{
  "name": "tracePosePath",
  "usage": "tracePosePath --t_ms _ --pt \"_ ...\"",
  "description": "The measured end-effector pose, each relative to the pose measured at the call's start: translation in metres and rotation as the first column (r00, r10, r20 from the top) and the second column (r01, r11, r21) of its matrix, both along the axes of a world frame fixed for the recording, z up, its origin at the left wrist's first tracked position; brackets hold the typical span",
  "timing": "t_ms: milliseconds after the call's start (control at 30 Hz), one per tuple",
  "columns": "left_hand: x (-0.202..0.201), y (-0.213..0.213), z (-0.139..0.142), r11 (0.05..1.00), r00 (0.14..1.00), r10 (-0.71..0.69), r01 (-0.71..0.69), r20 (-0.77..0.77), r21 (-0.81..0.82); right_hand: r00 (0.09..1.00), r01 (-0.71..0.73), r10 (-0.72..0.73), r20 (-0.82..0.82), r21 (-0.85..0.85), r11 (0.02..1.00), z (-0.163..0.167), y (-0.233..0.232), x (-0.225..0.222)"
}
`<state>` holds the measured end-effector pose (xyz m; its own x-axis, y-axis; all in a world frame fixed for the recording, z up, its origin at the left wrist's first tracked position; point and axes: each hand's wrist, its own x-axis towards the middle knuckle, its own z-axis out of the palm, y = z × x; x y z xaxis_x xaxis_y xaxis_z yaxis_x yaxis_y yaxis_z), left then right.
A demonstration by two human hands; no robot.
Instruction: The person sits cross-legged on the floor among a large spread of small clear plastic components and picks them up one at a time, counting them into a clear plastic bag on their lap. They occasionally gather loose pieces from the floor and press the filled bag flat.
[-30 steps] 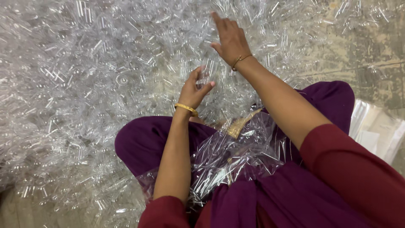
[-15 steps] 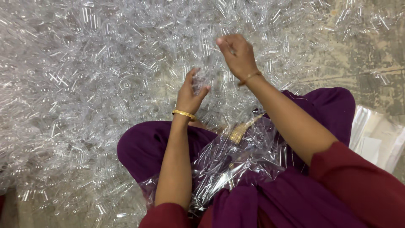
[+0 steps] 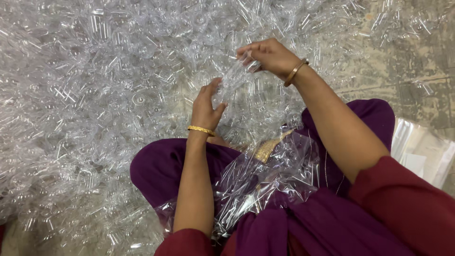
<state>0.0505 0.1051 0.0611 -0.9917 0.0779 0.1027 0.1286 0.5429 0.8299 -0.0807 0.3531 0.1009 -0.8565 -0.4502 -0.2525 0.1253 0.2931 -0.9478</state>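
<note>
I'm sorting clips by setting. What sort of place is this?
Likely a floor-level sorting or packing workspace: a big heap of clear plastic pieces on a bare concrete floor, a clear plastic bag in the seated person's lap.

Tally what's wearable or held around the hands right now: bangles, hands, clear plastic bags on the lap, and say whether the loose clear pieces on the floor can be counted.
Hands: 2, left hand, right hand
Gold bangles: 2, left bangle, right bangle
Clear plastic bag on lap: 1
Clear plastic piece held between the hands: 1
Loose clear pieces on floor: too many to count
Total counted: 6
</note>
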Motion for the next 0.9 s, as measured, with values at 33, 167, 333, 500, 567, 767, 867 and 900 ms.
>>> tracePosePath --t_ms 33,167,333,500,567,767,867,900 --pt "0.001 -0.001 0.002 1.0 1.0 0.009 -0.009 -0.001 0.01 0.997 0.079 -0.079 0.025 -0.003 0.997 -0.006 -0.004 0.001" --pt "0.003 -0.018 0.004 0.993 0.992 0.119 -0.118 -0.037 0.021 0.887 0.063 0.194 -0.419 0.526 0.848 -0.039 -0.023 0.008" --pt "0.005 -0.025 -0.001 0.954 0.981 0.192 -0.186 0.002 -0.234 0.811 0.22 0.186 -0.555 0.583 0.783 -0.051 -0.003 0.013" --pt "0.002 -0.014 0.0 0.961 0.989 0.144 -0.134 0.021 -0.242 0.95 0.291 -0.281 -0.136 0.055 0.955 -0.023 0.027 0.02" --pt "0.001 -0.012 0.003 0.978 0.996 0.084 -0.08 0.013 -0.193 0.981 0.177 -0.179 -0.067 -0.037 0.983 -0.013 0.029 0.028" --pt "0.002 -0.018 0.006 0.997 0.998 0.06 -0.06 0.014 -0.058 0.911 0.409 -0.386 0.144 -0.218 0.886 -0.022 0.021 0.039" --pt "0.0 -0.023 0.003 0.998 0.993 0.065 -0.064 -0.096 0.014 0.868 0.219 -0.034 -0.495 0.322 0.921 -0.057 0.011 0.041" --pt "0.001 -0.024 0.002 0.997 0.995 0.076 -0.078 -0.064 -0.022 0.726 0.166 0.308 -0.615 0.592 0.788 -0.07 0.009 0.045"
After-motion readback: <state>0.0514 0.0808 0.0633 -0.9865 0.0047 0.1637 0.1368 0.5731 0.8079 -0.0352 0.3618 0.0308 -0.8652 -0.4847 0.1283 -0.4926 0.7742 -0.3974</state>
